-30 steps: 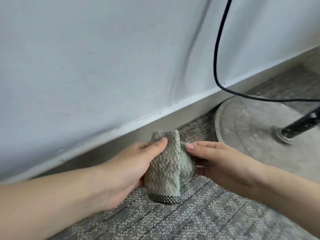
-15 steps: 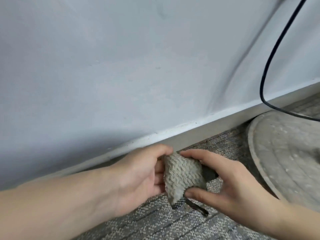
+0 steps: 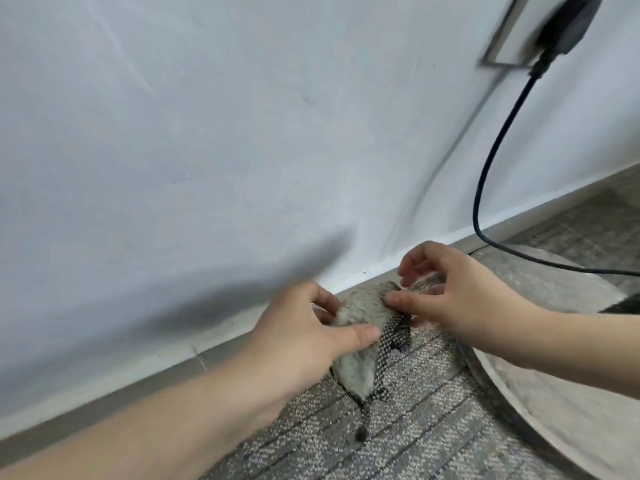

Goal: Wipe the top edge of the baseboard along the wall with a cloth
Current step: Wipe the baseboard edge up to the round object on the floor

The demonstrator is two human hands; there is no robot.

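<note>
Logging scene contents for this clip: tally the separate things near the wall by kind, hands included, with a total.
Hands: 2, left hand and right hand
Cloths: 1, grey cloth held by both hands
Cables: 1, black cable
Plugs in the wall socket: 1, black plug
Round stand bases: 1, grey base
Total: 6

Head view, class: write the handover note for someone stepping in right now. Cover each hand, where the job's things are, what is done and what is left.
Left hand: grips the cloth, thumb across its front.
Right hand: fingertips pinch the cloth's upper right end, other fingers spread.
Cloth: bunched, held just above the carpet, close in front of the baseboard; whether it touches is unclear.
Nearby: black cable hangs from a wall plug to a round base on the right.
Done: cloth in hand.
Left: the whole top edge, which shows dark specks.
</note>
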